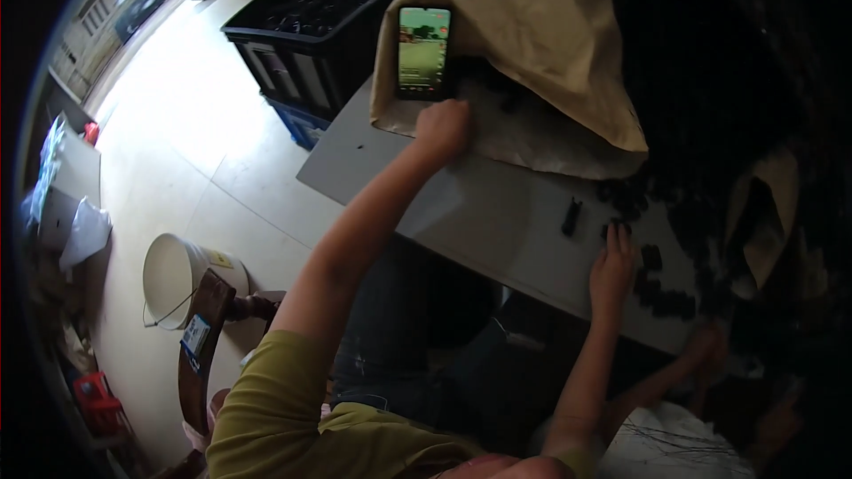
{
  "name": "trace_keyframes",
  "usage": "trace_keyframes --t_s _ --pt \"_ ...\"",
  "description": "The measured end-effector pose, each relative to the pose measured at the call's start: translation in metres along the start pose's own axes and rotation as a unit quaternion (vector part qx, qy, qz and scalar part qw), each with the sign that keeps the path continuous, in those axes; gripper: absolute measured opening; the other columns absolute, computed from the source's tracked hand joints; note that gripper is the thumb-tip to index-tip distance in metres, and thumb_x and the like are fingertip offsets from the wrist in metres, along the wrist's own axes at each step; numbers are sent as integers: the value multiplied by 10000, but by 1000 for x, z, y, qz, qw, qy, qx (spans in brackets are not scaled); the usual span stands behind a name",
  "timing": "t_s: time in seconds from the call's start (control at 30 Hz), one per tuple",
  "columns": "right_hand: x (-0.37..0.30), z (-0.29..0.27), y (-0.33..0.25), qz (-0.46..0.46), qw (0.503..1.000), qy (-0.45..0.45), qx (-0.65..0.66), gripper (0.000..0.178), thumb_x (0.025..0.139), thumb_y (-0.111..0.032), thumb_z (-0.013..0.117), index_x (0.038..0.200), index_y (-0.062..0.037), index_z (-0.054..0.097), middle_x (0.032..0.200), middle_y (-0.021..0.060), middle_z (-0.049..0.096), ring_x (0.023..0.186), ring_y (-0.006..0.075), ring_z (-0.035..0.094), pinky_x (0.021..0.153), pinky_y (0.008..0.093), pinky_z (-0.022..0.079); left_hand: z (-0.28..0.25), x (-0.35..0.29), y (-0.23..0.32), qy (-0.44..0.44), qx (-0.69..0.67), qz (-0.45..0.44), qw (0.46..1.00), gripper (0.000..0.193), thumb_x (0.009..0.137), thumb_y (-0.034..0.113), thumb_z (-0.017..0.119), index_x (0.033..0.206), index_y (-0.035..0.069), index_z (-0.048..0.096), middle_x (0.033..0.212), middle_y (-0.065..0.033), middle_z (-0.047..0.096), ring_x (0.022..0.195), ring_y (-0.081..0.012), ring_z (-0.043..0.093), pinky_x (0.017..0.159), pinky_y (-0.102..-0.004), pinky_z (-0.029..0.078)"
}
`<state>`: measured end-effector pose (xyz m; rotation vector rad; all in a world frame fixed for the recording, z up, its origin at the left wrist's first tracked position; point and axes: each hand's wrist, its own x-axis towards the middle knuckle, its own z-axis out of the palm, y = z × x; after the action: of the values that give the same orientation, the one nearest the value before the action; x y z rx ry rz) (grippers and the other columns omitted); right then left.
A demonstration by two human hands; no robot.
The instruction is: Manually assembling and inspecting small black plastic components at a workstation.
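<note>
My left hand (443,129) is closed at the mouth of a brown paper sack (541,44), just below a phone (423,53) with a lit screen. What its fingers hold, if anything, is hidden. Over the table (497,204), my right hand (612,270) reaches forward, its fingertips closed on a small black part (614,228). A longer black piece (571,215) lies to the left of that hand. Several more dark pieces (666,300) sit to its right; their kind is too dark to tell.
Beyond the table stands a black crate (311,35) full of dark shiny pieces, above a blue one (302,124). On the left are a white bucket (169,279) and a wooden chair (191,381). Another person's hand (706,346) rests near the table's right edge.
</note>
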<state>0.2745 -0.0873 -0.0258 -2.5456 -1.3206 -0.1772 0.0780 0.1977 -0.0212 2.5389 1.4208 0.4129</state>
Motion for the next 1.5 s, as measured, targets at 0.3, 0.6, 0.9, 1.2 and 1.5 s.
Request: trace_keyframes --t_s 0.3,0.6,0.9,1.2,1.5 --pt "-40 -11 -5 -123 982 36 141 324 905 -58 489 1224 -46 550 1336 136 453 1241 299 434 997 392 402 -2 -49 5 -15 -321 79 944 193 765 130 601 949 74 579 796 -133 625 758 -274 622 668 -376 493" --pt "-56 -5 -16 -65 989 100 90 178 873 -139 609 977 -1 567 1113 128 524 1003 293 554 790 383 479 3 -128 50 -111 -537 107 829 235 797 114 615 1007 55 529 783 -64 577 672 -140 533 621 -290 445" --pt "-52 -10 -25 -19 991 78 105 185 812 -42 641 921 3 498 954 112 493 851 277 565 717 356 472 15 -146 62 -66 -557 117 819 187 819 109 604 960 47 498 742 -141 588 692 -260 614 610 -360 456" --pt "-61 -18 -14 72 996 32 36 278 800 -97 641 1041 7 548 1002 147 539 923 320 580 758 395 487 11 -151 63 -89 -519 93 845 175 874 97 531 1039 43 549 800 -127 603 724 -228 600 671 -325 462" --pt "-61 -15 -74 -62 956 -26 287 295 740 -34 630 1022 14 559 968 144 531 881 326 577 743 393 483 15 -155 66 -41 -496 124 858 166 847 125 593 990 48 626 859 -119 664 718 -229 642 642 -317 490"
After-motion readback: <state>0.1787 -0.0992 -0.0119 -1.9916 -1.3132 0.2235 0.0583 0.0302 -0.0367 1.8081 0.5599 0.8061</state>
